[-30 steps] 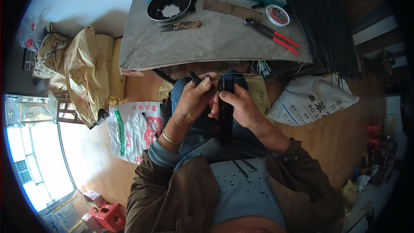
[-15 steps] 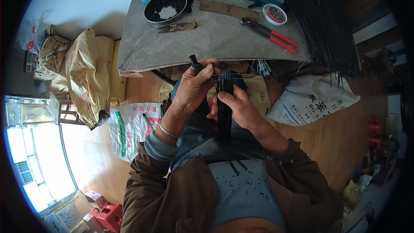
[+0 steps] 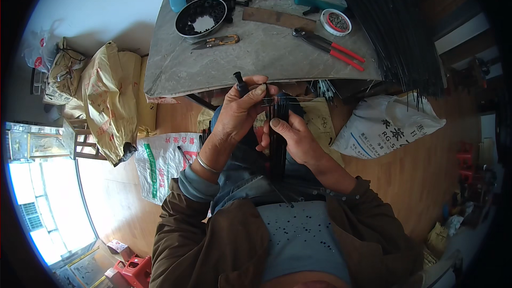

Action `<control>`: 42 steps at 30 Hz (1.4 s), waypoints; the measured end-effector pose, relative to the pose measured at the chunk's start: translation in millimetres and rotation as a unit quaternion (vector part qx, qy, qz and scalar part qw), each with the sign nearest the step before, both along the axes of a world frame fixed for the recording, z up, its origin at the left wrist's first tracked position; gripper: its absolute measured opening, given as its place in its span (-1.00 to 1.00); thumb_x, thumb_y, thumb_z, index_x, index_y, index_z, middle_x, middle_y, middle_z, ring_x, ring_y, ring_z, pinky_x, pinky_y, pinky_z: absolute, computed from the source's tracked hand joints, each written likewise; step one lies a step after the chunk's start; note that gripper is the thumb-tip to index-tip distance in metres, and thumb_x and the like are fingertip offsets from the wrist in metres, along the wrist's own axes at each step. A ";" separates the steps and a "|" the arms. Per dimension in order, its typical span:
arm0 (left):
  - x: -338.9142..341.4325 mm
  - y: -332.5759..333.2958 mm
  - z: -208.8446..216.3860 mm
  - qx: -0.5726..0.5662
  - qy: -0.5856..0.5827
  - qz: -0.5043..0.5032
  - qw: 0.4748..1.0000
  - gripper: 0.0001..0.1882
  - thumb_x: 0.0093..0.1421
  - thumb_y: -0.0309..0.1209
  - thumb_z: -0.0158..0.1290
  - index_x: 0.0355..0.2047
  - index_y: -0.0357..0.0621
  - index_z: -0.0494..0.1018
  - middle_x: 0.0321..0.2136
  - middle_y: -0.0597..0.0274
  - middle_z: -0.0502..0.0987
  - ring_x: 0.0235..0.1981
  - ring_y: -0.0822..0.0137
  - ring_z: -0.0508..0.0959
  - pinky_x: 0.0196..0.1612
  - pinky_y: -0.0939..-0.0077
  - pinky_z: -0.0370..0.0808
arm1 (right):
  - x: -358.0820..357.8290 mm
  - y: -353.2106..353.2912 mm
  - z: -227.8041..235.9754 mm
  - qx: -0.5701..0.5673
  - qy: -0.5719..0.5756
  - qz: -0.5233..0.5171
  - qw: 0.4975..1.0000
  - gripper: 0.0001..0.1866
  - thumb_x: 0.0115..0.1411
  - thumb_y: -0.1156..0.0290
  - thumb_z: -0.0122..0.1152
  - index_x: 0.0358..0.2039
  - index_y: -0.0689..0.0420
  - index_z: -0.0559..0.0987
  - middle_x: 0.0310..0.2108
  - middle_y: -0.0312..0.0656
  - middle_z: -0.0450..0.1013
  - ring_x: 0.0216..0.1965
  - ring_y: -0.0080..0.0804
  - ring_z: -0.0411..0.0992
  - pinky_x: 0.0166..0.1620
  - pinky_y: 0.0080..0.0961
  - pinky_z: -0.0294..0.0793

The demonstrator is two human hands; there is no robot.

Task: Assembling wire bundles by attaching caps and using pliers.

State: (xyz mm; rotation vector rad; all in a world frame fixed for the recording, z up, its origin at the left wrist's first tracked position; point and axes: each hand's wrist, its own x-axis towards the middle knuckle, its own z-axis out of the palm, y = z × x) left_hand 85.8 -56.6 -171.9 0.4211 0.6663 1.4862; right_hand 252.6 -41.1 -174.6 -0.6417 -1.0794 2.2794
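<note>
My left hand (image 3: 241, 112) is closed around a black tubular piece (image 3: 239, 82) with a flared end, which sticks up beside the thumb. Its thumb and forefinger pinch close to a thin wire (image 3: 300, 97) that runs sideways past the top of a bundle of slim black rods (image 3: 277, 156). My right hand (image 3: 294, 134) grips that bundle, thumb laid across its front, and the bundle hangs upright over my lap. Fingers hide the point where wire and rods meet. A loose rod end (image 3: 285, 198) juts out below the bundle.
On the grey table (image 3: 240, 64) lie red-handled cutters (image 3: 333, 48), thread snips (image 3: 216, 41), a bowl (image 3: 178, 28) of black parts, a tub (image 3: 348, 24) of small metal bits and a brown strip (image 3: 277, 18). Long black rods (image 3: 389, 26) overhang its right side. Sacks (image 3: 389, 125) stand on the floor.
The table and its contents sit slightly higher and further left in the picture. Both hands keep their hold, with only slight movement of the fingers and rods near the wire.
</note>
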 end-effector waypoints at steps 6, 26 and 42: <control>2.0 2.7 1.8 0.012 -0.025 0.002 1.000 -0.79 0.24 -0.46 0.04 -0.10 -0.14 0.41 -0.20 0.13 0.52 -0.16 0.24 0.53 -0.08 0.29 0.48 | 1.9 2.3 -0.9 0.007 -0.007 0.005 1.000 -0.78 0.33 0.30 -0.02 -0.22 0.23 0.34 -0.43 -0.20 0.38 -0.47 -0.43 0.46 -0.29 -0.39 0.58; 1.1 2.3 4.1 -0.029 0.016 0.037 0.999 -0.81 0.21 -0.47 0.09 -0.16 -0.20 0.47 -0.30 0.17 0.55 -0.26 0.35 0.54 -0.22 0.46 0.51 | -1.0 -1.3 4.4 0.003 0.002 -0.005 1.000 -0.77 0.34 0.32 -0.04 -0.17 0.25 0.37 -0.37 -0.19 0.36 -0.43 -0.43 0.44 -0.28 -0.32 0.61; 4.4 1.4 9.0 -0.014 0.105 0.066 0.992 -0.84 0.20 -0.48 0.10 -0.20 -0.22 0.49 -0.34 0.20 0.56 -0.29 0.39 0.55 -0.19 0.45 0.50 | -3.6 -4.3 5.8 0.009 -0.011 -0.030 0.999 -0.76 0.34 0.32 -0.04 -0.16 0.25 0.37 -0.39 -0.19 0.36 -0.46 -0.45 0.43 -0.33 -0.35 0.61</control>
